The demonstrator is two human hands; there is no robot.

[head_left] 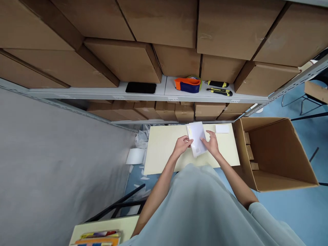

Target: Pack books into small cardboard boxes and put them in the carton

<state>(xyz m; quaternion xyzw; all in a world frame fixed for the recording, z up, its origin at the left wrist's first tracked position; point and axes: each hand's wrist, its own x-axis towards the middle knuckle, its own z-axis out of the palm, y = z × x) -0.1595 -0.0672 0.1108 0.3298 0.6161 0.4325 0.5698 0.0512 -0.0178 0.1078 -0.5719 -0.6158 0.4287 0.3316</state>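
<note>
Above the pale table (164,150), a flat white packet (197,136) with a glossy, plastic-like surface is held slightly tilted. My left hand (183,145) pinches its left edge between thumb and fingers. On the packet's right side, the thumb of my right hand (211,143) lies against its face, while the other fingers spread apart past the edge. A small white rectangular card or box (222,128) lies on the table just beyond my right hand. What is inside the packet cannot be made out.
Shelves of cardboard boxes (174,24) rise in front. One shelf bears a black phone (140,87), an orange-and-blue tape dispenser (188,84) and yellow-black utility knives (219,87). A large open carton (282,153) with small boxes inside stands right; a grey wall (64,164) is left.
</note>
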